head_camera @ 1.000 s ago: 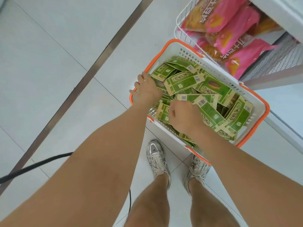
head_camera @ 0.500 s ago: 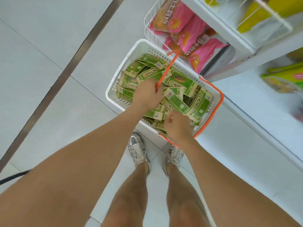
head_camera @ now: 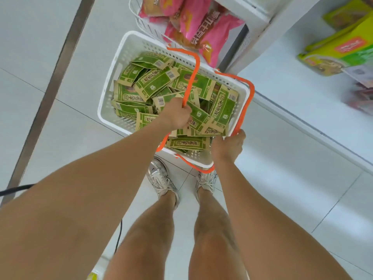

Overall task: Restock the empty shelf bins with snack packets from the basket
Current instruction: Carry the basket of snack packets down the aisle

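left hand [head_camera: 177,116]: over the middle of the basket. Fingers [head_camera: 186,114] are clamped round the orange handle [head_camera: 194,77], which stands raised over the packets.
right hand [head_camera: 227,147]: at the basket's near right corner. Fingers are curled onto the near end of the second orange handle [head_camera: 251,91]; I read that as a grip.
basket [head_camera: 113,81]: white with perforated walls, both handles swung up. I can't tell whether it's on the floor or just above it. It's just ahead of the shoes [head_camera: 161,178], and its far edge meets the wire bin in my view.
green snack packets [head_camera: 153,81]: a loose heap lying every which way, filling the basket, all inside it.
wire bin [head_camera: 133,11]: white, low on the shelf unit, beyond the basket. It holds pink packets [head_camera: 201,27].
shelf [head_camera: 292,98]: white, right of the basket. There are yellow-green boxes [head_camera: 343,51] on it; what's past them at the frame edge is too blurred to read.
floor [head_camera: 40,37]: pale tiles. A metal strip [head_camera: 60,67] runs diagonally at left, and a black cable [head_camera: 16,188] shows beside the left arm.
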Demonstrator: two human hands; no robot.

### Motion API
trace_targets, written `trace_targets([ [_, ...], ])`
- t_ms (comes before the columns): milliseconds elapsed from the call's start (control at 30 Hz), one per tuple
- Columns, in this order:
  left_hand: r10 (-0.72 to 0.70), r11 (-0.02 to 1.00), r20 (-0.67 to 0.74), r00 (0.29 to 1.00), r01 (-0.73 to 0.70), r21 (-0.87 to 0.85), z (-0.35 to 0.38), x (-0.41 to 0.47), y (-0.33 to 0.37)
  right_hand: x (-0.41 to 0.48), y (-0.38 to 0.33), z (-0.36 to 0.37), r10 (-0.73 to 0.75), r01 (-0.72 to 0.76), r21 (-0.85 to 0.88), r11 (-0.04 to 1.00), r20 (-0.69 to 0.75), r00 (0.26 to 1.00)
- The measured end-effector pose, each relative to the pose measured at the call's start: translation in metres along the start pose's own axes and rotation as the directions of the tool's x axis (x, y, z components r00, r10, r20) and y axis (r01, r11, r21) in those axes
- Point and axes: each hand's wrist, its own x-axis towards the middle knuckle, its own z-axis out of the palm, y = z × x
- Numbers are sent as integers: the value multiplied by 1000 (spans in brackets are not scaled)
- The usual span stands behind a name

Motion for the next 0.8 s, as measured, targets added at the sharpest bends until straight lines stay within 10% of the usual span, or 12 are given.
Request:
trace_targets([
  [167,-82,997,90,993,83,-1,-34,-23,24,-47,-41,10,4,-59,221,973,245,970],
  [333,-176,975,134,975,192,-117,-68,-27,33,-86,-61,52,27,-191,177,966,663,748],
  [800,-114,993,443,889,110,33,-111,-104,91,-170,-115,28,21,-368,475,799,590,807],
])
